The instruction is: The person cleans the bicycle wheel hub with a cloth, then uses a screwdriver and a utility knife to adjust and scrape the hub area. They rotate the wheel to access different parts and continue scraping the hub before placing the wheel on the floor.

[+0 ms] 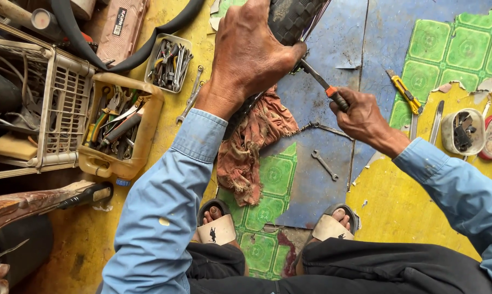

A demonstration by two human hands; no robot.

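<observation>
My left hand [251,51] presses down on a black knobby tyre [295,16] at the top centre, fingers wrapped over its edge. My right hand [360,117] grips the handle of a metal tool with an orange band [325,87]; its tip points up-left under the tyre's rim, close to my left thumb. A dirty reddish rag [254,144] lies beneath my left wrist. Both sleeves are light blue.
A yellow cut-open jug [101,163] holds pliers, beside a small tray of wrenches [169,62] and a white crate [66,98]. Loose wrenches [325,164] lie on the floor. A yellow utility knife [406,95], a metal file and small tubs [463,130] sit at right. My sandalled feet [216,228] are below.
</observation>
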